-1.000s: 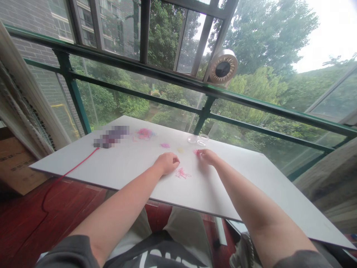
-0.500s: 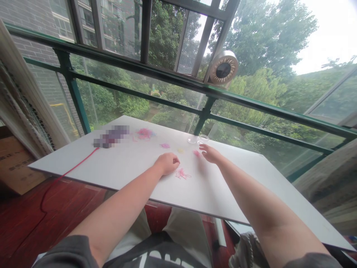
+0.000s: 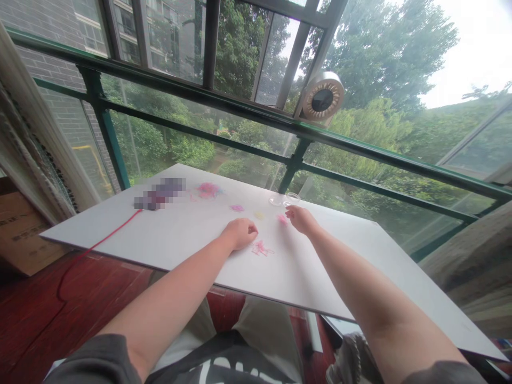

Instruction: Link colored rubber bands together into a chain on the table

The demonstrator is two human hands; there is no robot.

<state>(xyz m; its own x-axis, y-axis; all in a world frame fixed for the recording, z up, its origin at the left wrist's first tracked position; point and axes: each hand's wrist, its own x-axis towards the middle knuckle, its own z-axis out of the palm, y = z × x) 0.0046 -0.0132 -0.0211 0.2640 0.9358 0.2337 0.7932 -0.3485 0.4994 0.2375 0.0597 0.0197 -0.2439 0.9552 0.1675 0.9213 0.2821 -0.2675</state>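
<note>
Head view is showing both bare hands working over a white tabletop (image 3: pixel 160 242), and the right hand (image 3: pixel 288 212) is the one nearer the small pink clump of thin strands (image 3: pixel 282 220), which look like rubber bands. That clump is lying just left of the right fingertips and a little closer to the person's body; it is looking roundish, giving no clear long axis. The right hand's fingers are bending toward thumb height, pointing left, and I cannot tell whether they are pinching a strand. Clear round dishes (image 3: pixel 275 199) are sitting just beyond those fingertips.

The left hand (image 3: pixel 253 231) is resting on the tabletop with its fingers curling inward; whether anything is inside, I cannot tell. Just to its right, and slightly nearer the body, a loose reddish-pink pile (image 3: pixel 261 248) is spreading mostly sideways, with one loop trailing right. Between the two hands, farther back, a yellow clump (image 3: pixel 260 216) is lying, while a purple one (image 3: pixel 237 208) is sitting beyond the left hand.
</note>
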